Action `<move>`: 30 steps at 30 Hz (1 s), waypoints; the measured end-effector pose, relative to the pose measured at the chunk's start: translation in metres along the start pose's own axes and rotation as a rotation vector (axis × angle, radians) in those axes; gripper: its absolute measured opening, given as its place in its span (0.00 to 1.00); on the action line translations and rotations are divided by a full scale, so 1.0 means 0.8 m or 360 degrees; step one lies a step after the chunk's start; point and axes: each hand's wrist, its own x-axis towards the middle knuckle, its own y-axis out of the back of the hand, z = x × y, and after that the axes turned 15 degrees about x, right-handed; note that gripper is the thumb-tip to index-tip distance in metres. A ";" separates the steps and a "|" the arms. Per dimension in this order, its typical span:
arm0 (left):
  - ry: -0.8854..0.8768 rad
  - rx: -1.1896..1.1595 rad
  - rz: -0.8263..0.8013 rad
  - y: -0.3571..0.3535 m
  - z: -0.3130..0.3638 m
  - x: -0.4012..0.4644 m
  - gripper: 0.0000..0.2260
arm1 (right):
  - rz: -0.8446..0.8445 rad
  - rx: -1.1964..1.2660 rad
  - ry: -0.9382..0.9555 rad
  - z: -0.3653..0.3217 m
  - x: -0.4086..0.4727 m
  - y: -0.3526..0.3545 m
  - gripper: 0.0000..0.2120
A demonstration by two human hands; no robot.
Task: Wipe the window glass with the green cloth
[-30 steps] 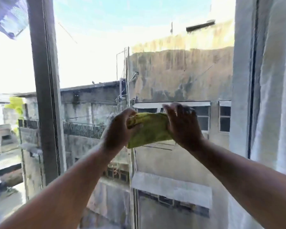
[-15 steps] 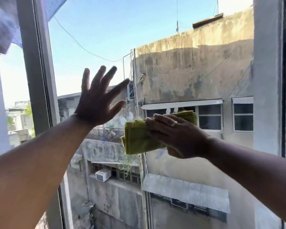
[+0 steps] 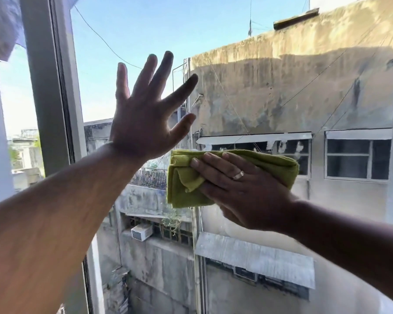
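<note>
Right now my right hand [image 3: 241, 189] lies flat over the folded green cloth [image 3: 213, 177], pressing it against the window glass [image 3: 270, 91] at mid-pane. My left hand [image 3: 143, 123] is spread open and empty, up and to the left near the frame [image 3: 48, 87]. I judge the cloth soft, light and floppy, so it is best held under palm and fingers [image 3: 204, 163], with the folds pinned so they don't slip.

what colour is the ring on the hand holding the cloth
Silver-toned, on the right hand pressing the green cloth; seen in the head view.
</note>
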 end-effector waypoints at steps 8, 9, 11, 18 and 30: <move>-0.0006 -0.0025 -0.0011 0.005 0.002 -0.001 0.28 | 0.0508 -0.0153 -0.1119 0.084 -0.053 0.040 0.24; -0.0011 -0.0025 -0.0009 0.005 0.002 0.000 0.28 | 0.0555 -0.0098 -0.1210 0.083 -0.041 0.039 0.25; -0.0014 -0.0014 -0.0017 0.004 0.001 0.000 0.28 | 0.0638 0.0069 -0.1283 0.053 -0.006 0.031 0.26; -0.0025 -0.0004 -0.0031 0.005 0.001 -0.002 0.28 | -0.0165 0.0233 -0.0062 -0.052 -0.038 0.000 0.17; -0.0028 0.0021 0.0028 -0.004 0.000 -0.004 0.27 | 0.0340 0.0227 -0.0867 -0.061 0.012 -0.013 0.29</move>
